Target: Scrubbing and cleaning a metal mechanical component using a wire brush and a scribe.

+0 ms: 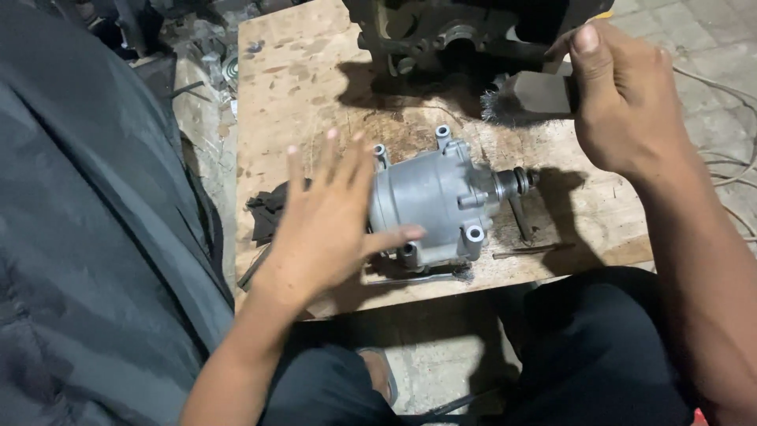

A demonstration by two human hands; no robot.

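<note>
The grey metal housing (432, 201) lies at the wooden desk's (315, 87) centre, steadied by the left hand (327, 221), fingers spread wide against it. At two o'clock, the right hand (623, 99) grips what seems a wire brush (528, 99).

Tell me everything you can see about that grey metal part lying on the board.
The grey metal housing looks like cast aluminium, dull and dusty. It lies on its side on the wooden board, with bolt lugs round its rim and a short shaft pointing right. The left hand rests open against its left end, thumb across its front.
</note>
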